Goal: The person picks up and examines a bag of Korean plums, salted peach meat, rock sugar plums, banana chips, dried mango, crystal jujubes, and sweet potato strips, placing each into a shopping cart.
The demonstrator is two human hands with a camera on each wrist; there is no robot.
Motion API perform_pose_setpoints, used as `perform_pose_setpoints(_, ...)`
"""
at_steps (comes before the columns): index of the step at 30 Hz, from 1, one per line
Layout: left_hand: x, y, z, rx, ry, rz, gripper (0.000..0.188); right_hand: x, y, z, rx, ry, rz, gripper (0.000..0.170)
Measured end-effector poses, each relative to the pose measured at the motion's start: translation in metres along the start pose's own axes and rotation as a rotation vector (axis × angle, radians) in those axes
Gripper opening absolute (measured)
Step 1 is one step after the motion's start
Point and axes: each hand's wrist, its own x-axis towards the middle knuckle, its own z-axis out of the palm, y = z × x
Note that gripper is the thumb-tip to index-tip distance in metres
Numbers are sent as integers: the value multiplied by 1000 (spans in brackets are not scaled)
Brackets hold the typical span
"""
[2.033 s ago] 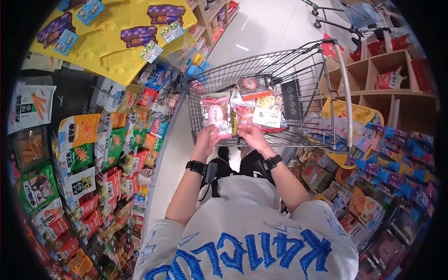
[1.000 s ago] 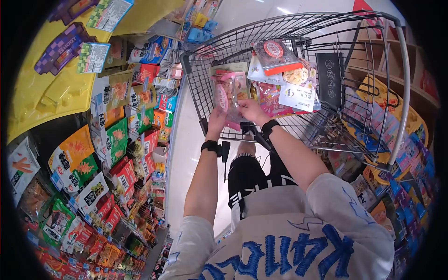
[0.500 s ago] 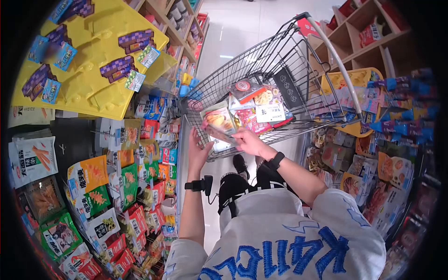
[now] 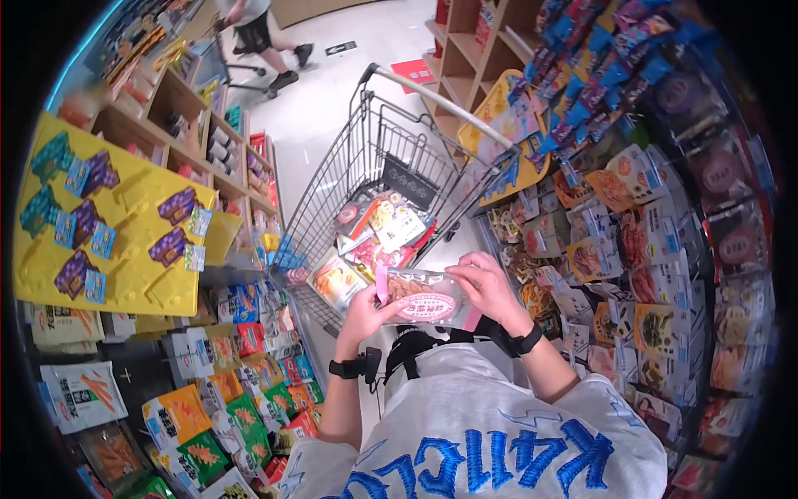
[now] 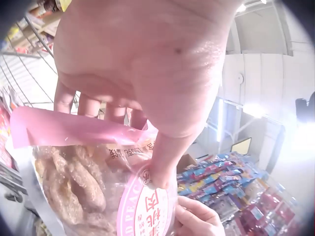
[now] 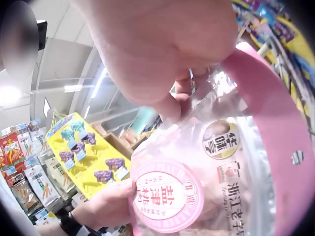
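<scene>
A clear bag of dried peach snack (image 4: 422,291), with pink end strips and a round pink-and-white label, is held sideways in front of the body. My left hand (image 4: 367,313) grips one end, thumb over the label side and fingers behind, as the left wrist view shows. At the other end my right hand (image 4: 489,289) pinches the clear film near the upper edge. Brownish pieces (image 5: 74,184) show through the film. Just beyond the hands, inside the wire shopping cart (image 4: 440,104), lie a white packet (image 4: 402,229) and a pouch with a food picture (image 4: 339,281).
Hanging snack packets line a rack (image 4: 241,420) at left and another rack (image 4: 615,249) at right. A yellow display board (image 4: 125,224) juts out at left. Farther off, a person's legs (image 4: 270,50) stand beside another cart.
The bag has come back from over the cart toward the body and turned sideways. My left hand, off the bag with fingers spread half a second ago, now grips it. The head view has swung right.
</scene>
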Motion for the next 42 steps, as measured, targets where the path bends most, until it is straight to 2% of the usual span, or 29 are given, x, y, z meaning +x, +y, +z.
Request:
perform_pose_setpoints(2, 17, 2, 23, -65, -54, 10, 31, -11, 7, -32, -69, 122, 28, 22)
perform_pose_setpoints(3, 26, 11, 36, -60, -94, 25, 31, -17, 12, -48, -76, 253, 91, 21)
perform_pose_setpoints(4, 35, 23, 50, -238, -73, 5, 31, -24, 18, -64, -85, 387, 151, 21)
perform_pose_setpoints(5, 45, 33, 65, -414, -54, -20, 31, -36, 30, -78, -33, 415, 259, 28)
perform_pose_setpoints(6, 54, 33, 76, -405, -97, 0, 31, -45, 37, -92, -54, 457, 269, 28)
perform_pose_setpoints(8, 79, 28, 97, -430, -79, 9, 32, -65, 50, -120, 52, 661, 394, 35)
perform_pose_setpoints(10, 84, 64, 129, -490, -132, 43, 35, -97, 82, -127, 621, 599, 557, 39)
perform_pose_setpoints(11, 88, 77, 144, -562, -135, 54, 39, -105, 83, -140, 812, 560, 597, 39)
perform_pose_setpoints(12, 93, 79, 155, -550, -165, 52, 39, -114, 78, -148, 1011, 510, 635, 39)
perform_pose_setpoints(13, 97, 78, 165, -616, -206, -2, 43, -121, 76, -151, 1220, 490, 588, 39)
perform_pose_setpoints(14, 103, 79, 176, -683, -245, -53, 48, -127, 74, -152, 1223, 516, 588, 39)
perform_pose_setpoints(16, 108, 97, 207, -710, -284, -55, 54, -134, 69, -152, 1143, 428, 432, 41)
perform_pose_setpoints(18, 106, 118, 235, -707, -377, -78, 57, -141, 67, -162, 1110, 472, 402, 39)
perform_pose_setpoints(20, 110, 128, 260, -632, -479, -65, 59, -147, 64, -177, 969, 485, 619, 37)
perform_pose_setpoints(21, 111, 131, 271, -617, -522, -70, 58, -146, 55, -187, 1041, 666, 526, 32)
perform_pose_setpoints(22, 115, 134, 280, -605, -567, -69, 58, -150, 54, -196, 1036, 702, 530, 32)
perform_pose_setpoints(25, 135, 146, 294, -669, -656, -93, 57, -162, 59, -208, 1091, 895, 468, 32)
perform_pose_setpoints(27, 151, 151, 297, -741, -748, -131, 53, -173, 64, -213, 1114, 949, 463, 31)
perform_pose_setpoints(30, 165, 167, 311, -614, -906, -122, 55, -172, 61, -211, 1125, 1025, 437, 33)
perform_pose_setpoints(32, 167, 181, 321, -574, -934, -123, 50, -161, 50, -213, 1285, 1111, 380, 40)
perform_pose_setpoints(33, 171, 183, 324, -537, -940, -123, 46, -160, 47, -211, 1252, 1093, 443, 47)
perform_pose_setpoints(35, 180, 190, 329, -458, -942, -91, 37, -155, 42, -213, 1192, 1109, 433, 49)
perform_pose_setpoints(38, 197, 195, 327, -340, -1012, -48, 37, -149, 42, -210, 1126, 1126, 449, 51)
perform_pose_setpoints(42, 204, 199, 324, -402, -1043, -106, 37, -136, 38, -207, 1027, 1207, 443, 48)
